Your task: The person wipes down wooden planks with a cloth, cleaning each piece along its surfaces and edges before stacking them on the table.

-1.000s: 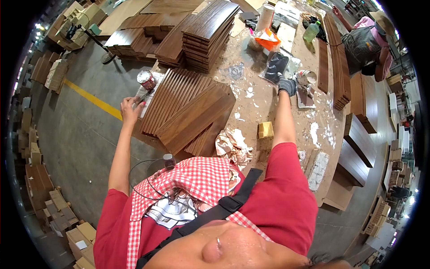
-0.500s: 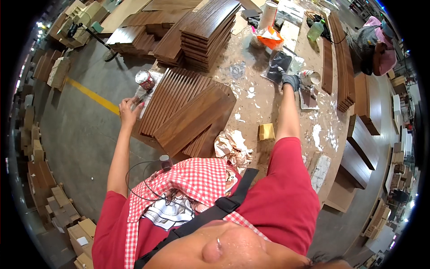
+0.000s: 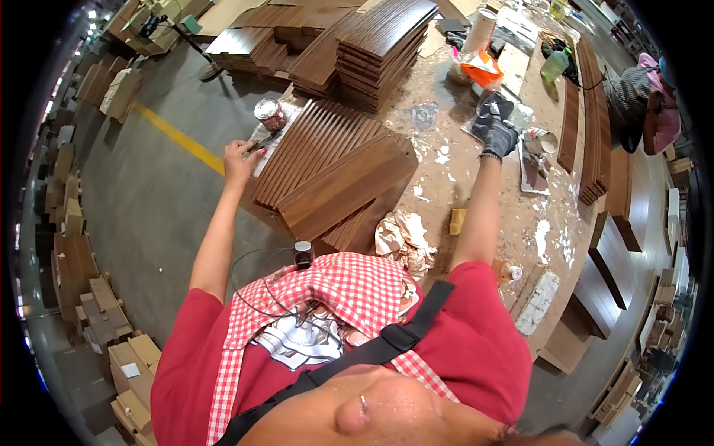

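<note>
My left hand [image 3: 240, 160] is at the left edge of the stacked boards, its fingers closed on a thin brush [image 3: 263, 142]. Just beyond the brush stands an open red can [image 3: 269, 114] with a pale, stained rim. My right hand [image 3: 500, 138], in a grey glove, is over a dark plastic packet [image 3: 476, 125] on the far right of the table. Its fingers are bent around something small and pale that I cannot make out. A white tub [image 3: 540, 141] lies tilted beside the glove. Between my arms, one loose brown board [image 3: 346, 182] lies across a row of grooved brown boards [image 3: 316, 152].
Tall stacks of brown boards [image 3: 383, 52] stand at the back. Crumpled paper [image 3: 404, 241], a yellow block [image 3: 457, 221] and a paint-marked block [image 3: 537, 301] lie on the near table. A green bottle [image 3: 555, 65] stands back right, near another person [image 3: 643, 104].
The whole view has shifted, so the table sits further right and lower. My right gloved hand has moved further over the dark packet. My left hand stays by the red can.
</note>
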`<state>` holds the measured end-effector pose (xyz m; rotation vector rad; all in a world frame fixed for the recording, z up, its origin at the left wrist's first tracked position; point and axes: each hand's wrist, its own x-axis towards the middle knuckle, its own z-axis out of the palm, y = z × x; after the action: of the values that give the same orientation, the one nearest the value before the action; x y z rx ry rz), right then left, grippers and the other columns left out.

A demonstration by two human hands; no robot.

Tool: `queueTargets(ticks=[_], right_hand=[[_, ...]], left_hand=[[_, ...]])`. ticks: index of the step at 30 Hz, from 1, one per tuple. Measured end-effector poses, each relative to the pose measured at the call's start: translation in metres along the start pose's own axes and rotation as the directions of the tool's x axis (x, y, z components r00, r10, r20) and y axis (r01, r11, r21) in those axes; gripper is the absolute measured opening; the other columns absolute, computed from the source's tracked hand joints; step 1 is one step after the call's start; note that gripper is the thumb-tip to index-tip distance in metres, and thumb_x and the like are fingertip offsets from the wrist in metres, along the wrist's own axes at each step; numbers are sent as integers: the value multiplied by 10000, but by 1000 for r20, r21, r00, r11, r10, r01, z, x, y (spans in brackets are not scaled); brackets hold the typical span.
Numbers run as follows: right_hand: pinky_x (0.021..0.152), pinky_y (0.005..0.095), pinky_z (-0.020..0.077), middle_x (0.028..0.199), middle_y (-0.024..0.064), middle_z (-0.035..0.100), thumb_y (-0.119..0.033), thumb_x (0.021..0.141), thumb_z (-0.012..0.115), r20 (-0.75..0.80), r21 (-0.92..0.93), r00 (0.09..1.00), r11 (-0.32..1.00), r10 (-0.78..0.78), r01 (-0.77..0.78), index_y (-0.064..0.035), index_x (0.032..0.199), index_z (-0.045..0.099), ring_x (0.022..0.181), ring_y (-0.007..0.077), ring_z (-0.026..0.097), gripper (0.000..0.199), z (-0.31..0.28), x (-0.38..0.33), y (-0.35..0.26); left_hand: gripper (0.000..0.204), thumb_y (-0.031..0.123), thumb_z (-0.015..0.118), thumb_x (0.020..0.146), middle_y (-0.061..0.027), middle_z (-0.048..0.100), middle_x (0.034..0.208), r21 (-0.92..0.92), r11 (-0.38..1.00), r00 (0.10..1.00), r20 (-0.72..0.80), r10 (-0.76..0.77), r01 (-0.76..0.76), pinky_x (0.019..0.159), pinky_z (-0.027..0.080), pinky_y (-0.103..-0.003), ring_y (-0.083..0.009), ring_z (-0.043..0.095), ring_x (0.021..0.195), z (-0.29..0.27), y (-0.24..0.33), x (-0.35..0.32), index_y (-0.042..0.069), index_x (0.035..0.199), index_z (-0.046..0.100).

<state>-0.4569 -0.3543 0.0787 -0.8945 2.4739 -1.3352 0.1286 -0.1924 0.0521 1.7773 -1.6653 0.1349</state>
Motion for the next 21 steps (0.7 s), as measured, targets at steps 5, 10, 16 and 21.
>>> queueTargets(ticks=[5,10,16,21], right_hand=[[670,267,402,742,-1,450,-261,660,878,-92,647,912,672,-399,359,-89,795,482,697,137,409,453,30,-106,2],[641,258,416,756,-16,491,-195,737,819,114,581,847,727,-518,366,-75,828,537,675,99,428,319,19,-196,0],[916,360,453,1056,92,627,-241,736,788,152,733,502,438,-851,521,-85,1068,622,1010,252,584,403,-23,-259,-53],[1005,394,410,1251,122,547,-178,747,735,180,710,129,220,-975,669,-119,1262,545,1173,298,505,552,-19,-304,-82]], left_hand=[[312,261,784,701,-63,611,875,-63,998,999,-29,-20,18,814,443,-355,-257,529,893,4,-6,-5,105,968,739],[294,202,765,730,-62,606,866,-104,994,998,-56,14,-20,791,440,-342,-241,524,885,0,-1,-11,97,1003,731],[291,165,767,725,-58,603,867,-276,959,995,-87,41,-64,790,436,-319,-224,524,876,-15,38,-18,97,1005,732],[304,156,774,711,-59,596,866,-329,936,992,-36,121,-126,773,436,-327,-221,526,878,-25,89,-22,86,1004,730]])
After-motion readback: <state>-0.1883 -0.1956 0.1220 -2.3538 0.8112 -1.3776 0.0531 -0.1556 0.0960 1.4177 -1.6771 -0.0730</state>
